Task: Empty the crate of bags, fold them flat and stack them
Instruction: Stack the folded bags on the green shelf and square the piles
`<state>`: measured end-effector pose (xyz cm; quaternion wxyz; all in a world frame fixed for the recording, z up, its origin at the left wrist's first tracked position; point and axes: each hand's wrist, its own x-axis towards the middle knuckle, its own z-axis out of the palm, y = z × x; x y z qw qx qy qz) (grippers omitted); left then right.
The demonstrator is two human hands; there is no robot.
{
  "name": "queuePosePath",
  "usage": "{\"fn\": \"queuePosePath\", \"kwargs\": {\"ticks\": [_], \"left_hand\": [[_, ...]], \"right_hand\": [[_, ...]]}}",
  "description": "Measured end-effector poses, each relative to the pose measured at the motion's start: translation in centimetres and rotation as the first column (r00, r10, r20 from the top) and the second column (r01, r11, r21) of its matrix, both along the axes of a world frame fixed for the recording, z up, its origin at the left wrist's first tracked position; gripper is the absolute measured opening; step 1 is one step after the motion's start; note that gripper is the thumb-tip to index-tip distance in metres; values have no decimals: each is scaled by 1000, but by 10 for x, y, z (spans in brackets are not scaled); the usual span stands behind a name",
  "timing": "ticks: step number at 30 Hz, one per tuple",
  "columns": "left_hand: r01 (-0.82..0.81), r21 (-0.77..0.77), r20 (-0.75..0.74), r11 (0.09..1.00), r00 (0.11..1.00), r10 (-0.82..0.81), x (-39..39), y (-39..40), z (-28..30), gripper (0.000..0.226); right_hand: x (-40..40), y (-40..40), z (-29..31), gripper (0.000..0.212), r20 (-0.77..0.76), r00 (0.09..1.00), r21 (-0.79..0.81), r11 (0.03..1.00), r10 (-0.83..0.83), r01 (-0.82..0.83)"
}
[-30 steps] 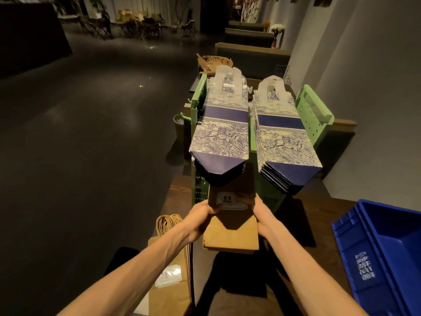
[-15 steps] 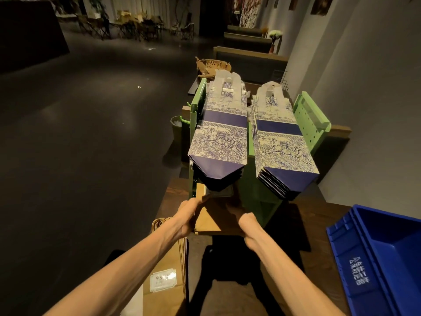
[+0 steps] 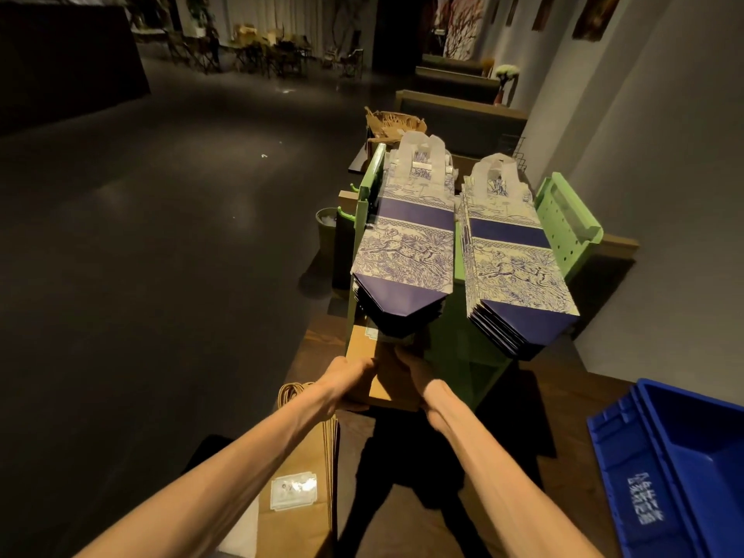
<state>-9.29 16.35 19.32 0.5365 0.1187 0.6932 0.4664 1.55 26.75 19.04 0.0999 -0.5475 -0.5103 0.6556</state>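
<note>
Both hands hold a plain brown kraft-paper bag (image 3: 388, 366) at the near end of the green perforated plastic crate (image 3: 569, 223). The left hand (image 3: 349, 378) grips the bag's left edge with the fingers curled round it. The right hand (image 3: 418, 374) lies against the bag's right side with the fingers bent onto the paper; how firmly it is clamped cannot be told from this angle. The bag carries a pale label at its upper end, partly hidden beneath the left stack of folded white-and-navy printed paper bags (image 3: 404, 251). That stack overhangs the crate's near end. A second stack of the same printed bags (image 3: 513, 267) lies just beside it on the right, also overhanging the crate. Both stacks have their white handles pointing away from the person. The crate stands on a dark brown wooden table (image 3: 559, 400). On the table's near left edge lies a flat pile of brown paper bags with twisted-paper handles (image 3: 300, 513), the top one bearing a pale label. A blue plastic bin with white lettering (image 3: 676, 469) stands at the right edge of the table.
</note>
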Motion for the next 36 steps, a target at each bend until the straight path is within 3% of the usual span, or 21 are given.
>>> {"fn": "queuePosePath", "kwargs": {"ticks": [4, 7, 10, 13, 18, 24, 28, 36], "left_hand": [[-18, 2, -45, 1000, 999, 18, -5, 12, 15, 22], [-10, 14, -20, 1000, 1000, 10, -9, 12, 15, 32], [-8, 6, -30, 1000, 1000, 8, -8, 9, 7, 34], [-21, 14, -36, 1000, 999, 21, -9, 11, 5, 38], [-19, 32, 38, 999, 999, 18, -15, 11, 15, 30], [90, -7, -23, 996, 996, -90, -18, 8, 16, 34], [75, -2, -85, 997, 994, -74, -17, 7, 17, 34], [71, 45, -35, 996, 997, -69, -11, 9, 17, 28]], "right_hand": [[4, 6, 4, 31, -50, 997, -41, 998, -58, 56], [6, 8, 1, 37, -23, 998, -83, 995, -61, 59], [11, 1, 8, 26, 35, 999, -188, 981, -37, 42], [9, 2, 10, 18, -12, 998, -236, 970, -64, 60], [5, 13, 14, 22, -58, 994, -219, 973, -93, 78], [1, 10, 9, 28, 42, 999, -104, 994, -20, 24], [1, 11, 10, 48, 96, 995, -25, 999, -30, 32], [3, 12, 0, 37, 5, 999, -77, 996, -32, 32]]}}
